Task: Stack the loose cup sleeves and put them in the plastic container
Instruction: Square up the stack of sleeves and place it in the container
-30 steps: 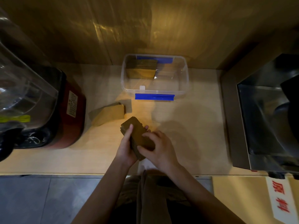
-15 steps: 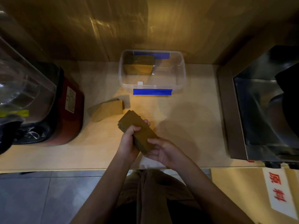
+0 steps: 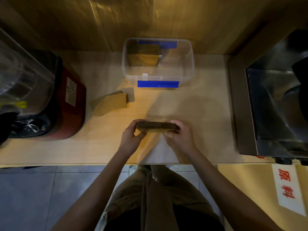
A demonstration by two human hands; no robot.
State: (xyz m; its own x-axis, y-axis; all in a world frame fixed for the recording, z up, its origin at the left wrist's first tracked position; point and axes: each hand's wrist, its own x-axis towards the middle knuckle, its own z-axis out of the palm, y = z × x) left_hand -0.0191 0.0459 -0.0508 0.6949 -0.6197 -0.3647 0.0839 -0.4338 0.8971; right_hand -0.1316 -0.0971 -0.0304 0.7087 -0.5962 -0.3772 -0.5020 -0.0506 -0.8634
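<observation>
A stack of brown cardboard cup sleeves (image 3: 156, 127) stands on its edge on the counter, held level between both hands. My left hand (image 3: 132, 136) grips its left end and my right hand (image 3: 180, 136) grips its right end. A clear plastic container (image 3: 186, 64) with blue clips stands behind, against the wall, and holds another stack of sleeves (image 3: 144, 55) in its back left corner. A few loose sleeves (image 3: 110, 105) lie flat on the counter to the left.
A red and black blender base (image 3: 66, 100) with a clear jug stands at the left. A steel machine (image 3: 273, 110) fills the right side. The counter's front edge (image 3: 66, 163) runs below my hands, with tiled floor beyond.
The stack was slanted in my hands; it has been turned level and stood on its edge, with one hand at each end.
</observation>
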